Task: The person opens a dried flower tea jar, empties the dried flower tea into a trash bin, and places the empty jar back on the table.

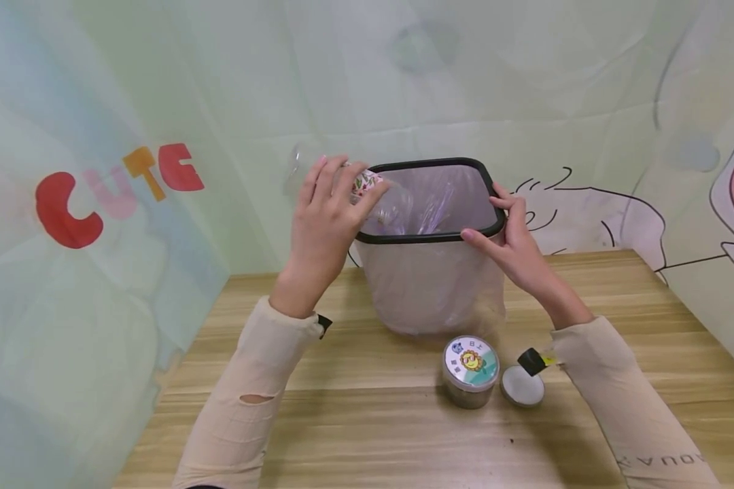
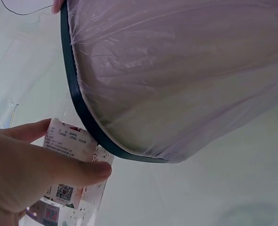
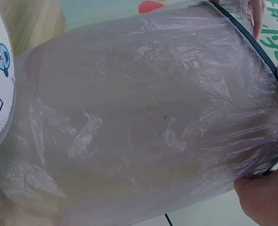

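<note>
A clear plastic bottle with a printed label (image 1: 364, 182) lies tilted in my left hand (image 1: 327, 217), its neck pointing down into the mouth of a trash bin (image 1: 431, 285). In the left wrist view my thumb and fingers grip the bottle around its label (image 2: 70, 141), right at the bin's dark rim (image 2: 75, 89). A thin translucent liner bag (image 3: 129, 117) covers the bin's outside and folds over into it. My right hand (image 1: 516, 238) holds the black rim at the right corner, thumb on the near side and fingers on the far side.
On the wooden table (image 1: 342, 421), a round tub (image 1: 471, 367) with a sunflower-printed lid stands in front of the bin. Beside it lies a round pale lid (image 1: 522, 386), near my right sleeve. A printed backdrop (image 1: 251, 170) rises behind the table and along both sides.
</note>
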A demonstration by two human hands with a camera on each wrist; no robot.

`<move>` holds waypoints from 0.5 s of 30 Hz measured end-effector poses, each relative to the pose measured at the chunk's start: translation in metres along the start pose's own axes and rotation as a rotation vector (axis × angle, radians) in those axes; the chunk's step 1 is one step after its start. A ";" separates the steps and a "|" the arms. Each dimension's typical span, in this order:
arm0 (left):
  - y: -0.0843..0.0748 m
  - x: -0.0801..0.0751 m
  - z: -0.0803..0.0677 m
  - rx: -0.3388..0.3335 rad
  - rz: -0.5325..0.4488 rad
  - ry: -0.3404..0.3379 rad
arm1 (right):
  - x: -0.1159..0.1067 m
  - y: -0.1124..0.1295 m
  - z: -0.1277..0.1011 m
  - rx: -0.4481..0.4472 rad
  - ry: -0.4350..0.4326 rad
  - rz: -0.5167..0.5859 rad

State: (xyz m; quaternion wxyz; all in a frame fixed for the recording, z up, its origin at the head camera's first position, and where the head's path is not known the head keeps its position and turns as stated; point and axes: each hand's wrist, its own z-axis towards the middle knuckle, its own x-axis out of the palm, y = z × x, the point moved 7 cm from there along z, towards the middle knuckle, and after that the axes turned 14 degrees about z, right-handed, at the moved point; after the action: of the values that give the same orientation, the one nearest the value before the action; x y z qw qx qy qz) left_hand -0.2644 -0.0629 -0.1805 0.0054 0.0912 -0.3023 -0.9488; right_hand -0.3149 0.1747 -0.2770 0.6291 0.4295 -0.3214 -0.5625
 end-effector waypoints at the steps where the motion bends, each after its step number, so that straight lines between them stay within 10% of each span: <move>1: 0.001 0.000 -0.001 -0.016 -0.007 0.005 | 0.000 0.000 0.000 0.001 0.001 0.002; 15: 0.012 0.001 -0.015 -0.156 -0.083 0.154 | 0.001 0.000 0.000 -0.005 -0.003 0.025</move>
State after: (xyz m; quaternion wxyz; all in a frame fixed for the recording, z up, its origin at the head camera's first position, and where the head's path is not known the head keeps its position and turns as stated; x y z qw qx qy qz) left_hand -0.2633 -0.0819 -0.1860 -0.0036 0.1756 -0.2223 -0.9590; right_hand -0.3147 0.1743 -0.2773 0.6366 0.4230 -0.3262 -0.5562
